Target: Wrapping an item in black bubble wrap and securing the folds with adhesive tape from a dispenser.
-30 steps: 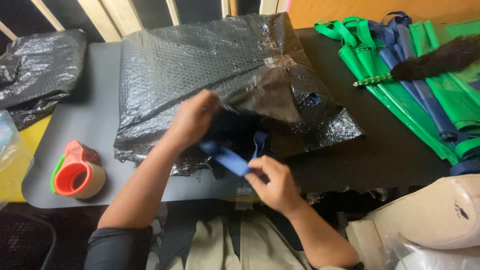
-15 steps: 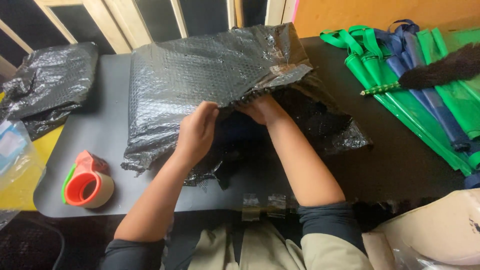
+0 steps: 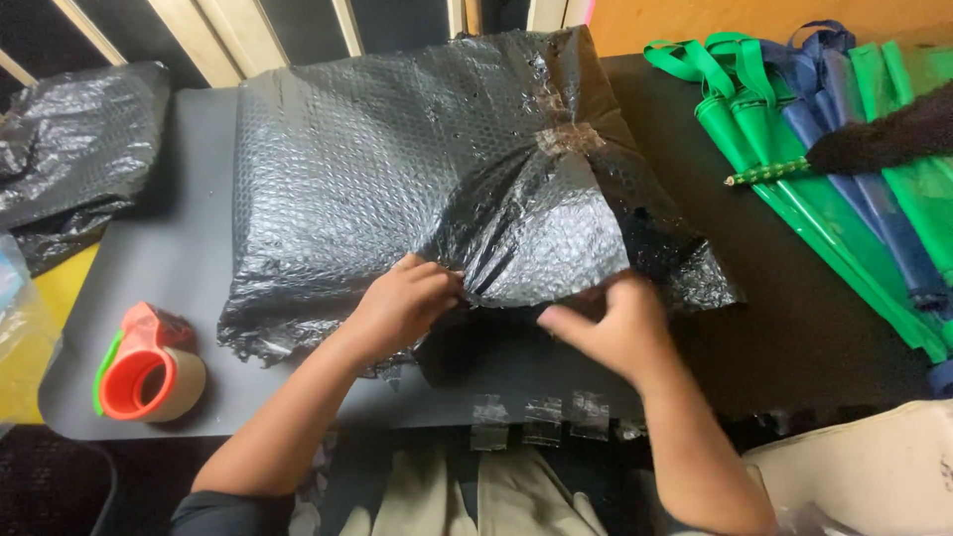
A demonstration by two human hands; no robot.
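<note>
a large parcel wrapped in black bubble wrap [image 3: 397, 169] lies flat on a grey bench [image 3: 194, 268], its long axis running from the near-left corner toward the far right, its loose open flap facing the person. the left hand [image 3: 402, 303] has its fingers pinched shut on the flap's gathered near edge; the right hand [image 3: 615, 328], just beside it, is half open, fingertips touching the flap's lower edge with the thumb stretched toward the left hand, and whether it grips the wrap cannot be told. a patch of clear tape [image 3: 566, 137] shows on the parcel's far right top.

the bench is matte grey on the parcel's left and black on its right; pale wooden slats [image 3: 233, 35] and an orange wall stand beyond the parcel. left of the parcel, near the bench's front edge, sits a tape dispenser [image 3: 144, 367] with an orange core and green trim, well apart from the wrap. a second crumpled sheet of black bubble wrap [image 3: 74, 149] lies at the far left corner. right of the parcel, green and blue folded umbrellas [image 3: 814, 149] lie side by side, a dark feather duster [image 3: 874, 134] across them. short strips of clear tape [image 3: 541, 417] hang from the bench's front edge below the parcel. bare bench lies between parcel and umbrellas.
</note>
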